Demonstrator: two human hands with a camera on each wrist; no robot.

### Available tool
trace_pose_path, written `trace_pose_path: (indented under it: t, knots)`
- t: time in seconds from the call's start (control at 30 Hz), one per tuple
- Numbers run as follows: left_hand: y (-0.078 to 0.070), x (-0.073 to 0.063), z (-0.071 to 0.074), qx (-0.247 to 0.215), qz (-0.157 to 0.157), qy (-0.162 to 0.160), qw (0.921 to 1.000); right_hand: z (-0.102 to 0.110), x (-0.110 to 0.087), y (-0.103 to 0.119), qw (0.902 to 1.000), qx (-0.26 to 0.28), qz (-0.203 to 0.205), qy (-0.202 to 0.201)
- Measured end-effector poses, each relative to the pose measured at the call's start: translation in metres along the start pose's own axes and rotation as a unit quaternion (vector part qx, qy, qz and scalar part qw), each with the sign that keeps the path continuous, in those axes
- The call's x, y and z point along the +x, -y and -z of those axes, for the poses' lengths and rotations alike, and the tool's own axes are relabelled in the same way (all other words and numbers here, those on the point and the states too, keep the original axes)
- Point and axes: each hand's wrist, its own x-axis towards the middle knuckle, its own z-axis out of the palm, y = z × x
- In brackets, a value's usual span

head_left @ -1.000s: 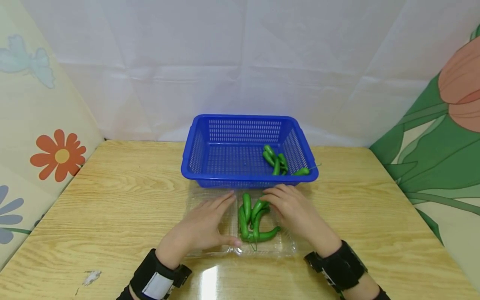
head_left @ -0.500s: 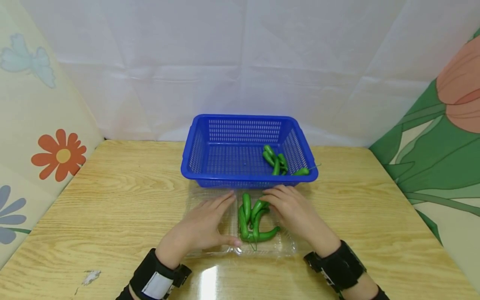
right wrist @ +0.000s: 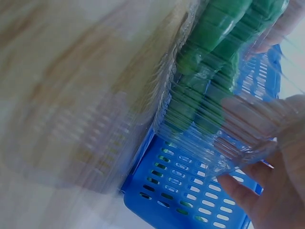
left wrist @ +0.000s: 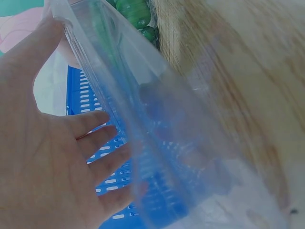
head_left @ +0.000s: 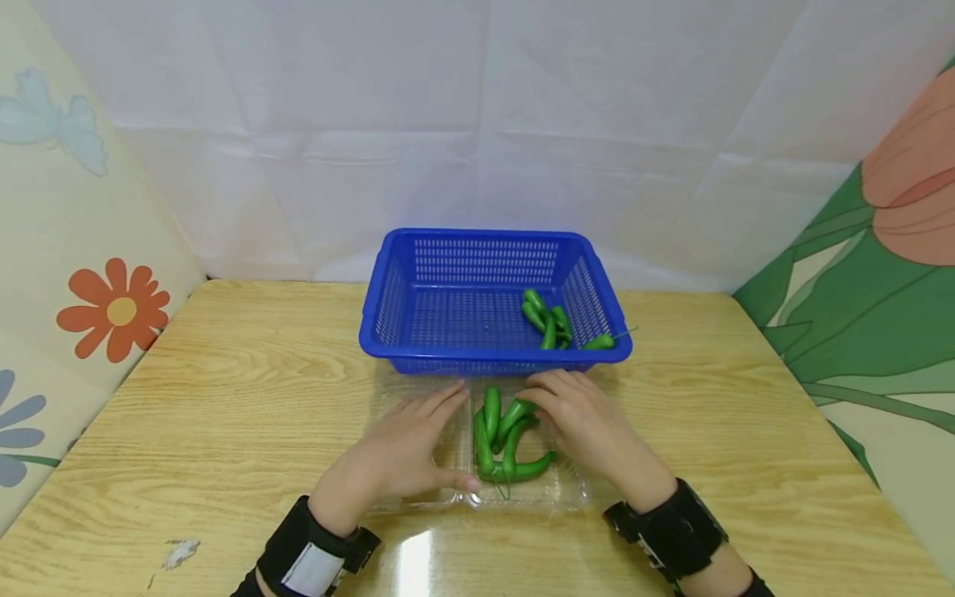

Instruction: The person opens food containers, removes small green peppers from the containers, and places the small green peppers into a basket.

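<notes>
A clear plastic clamshell box (head_left: 563, 495) lies unfolded on the table, its lid half (head_left: 388, 400) on the left. Several green chili peppers lie in the right half, including a curved pepper (head_left: 533, 469) along the near side. My left hand (head_left: 399, 452) spreads over the lid half, thumb tip near the middle fold; in the left wrist view its fairly straight fingers (left wrist: 107, 164) touch the plastic wall. With curled fingertips, my right hand (head_left: 585, 419) pinches the end of one green chili pepper (head_left: 515, 412) in the box. Its fingertips are partly hidden in the head view.
Right behind the box stands a blue perforated basket (head_left: 477, 355). Several green peppers (head_left: 548, 322) sit in its right front corner, and one stem (head_left: 625, 332) pokes over the rim. A white cloth (head_left: 477, 149) hangs behind the wooden table (head_left: 261, 398).
The pepper at my right fingertips has shifted slightly, its lower end moving left towards the upright peppers. My left hand stays in place.
</notes>
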Motion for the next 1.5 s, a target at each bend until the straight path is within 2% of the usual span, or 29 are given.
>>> trace_pose_path:
  t: [0.13,0.43,0.97,1.3,1.5]
  knots:
    - [0.0001,0.0003,0.0003,0.001,-0.002,-0.002,1.0,-0.0005,-0.0001,0.0002,1.0,-0.006,-0.003,0.007]
    - [-0.0007,-0.0003,0.0013,-0.003,0.003,0.002,1.0,-0.0018,0.0001,-0.0007,1.0,0.001,0.004,-0.005]
    - [-0.0004,0.0003,0.0005,0.0,-0.005,-0.002,1.0,-0.0021,0.0001,0.0013,0.9996,-0.021,-0.012,0.012]
    - [-0.0004,0.0007,-0.0002,0.004,-0.002,-0.004,1.0,-0.0013,0.0007,0.002,0.9995,-0.016,-0.013,0.023]
    - [-0.0014,0.0,0.0003,0.003,0.0,-0.002,1.0,-0.001,0.0,0.0019,0.9998,-0.011,-0.007,0.014]
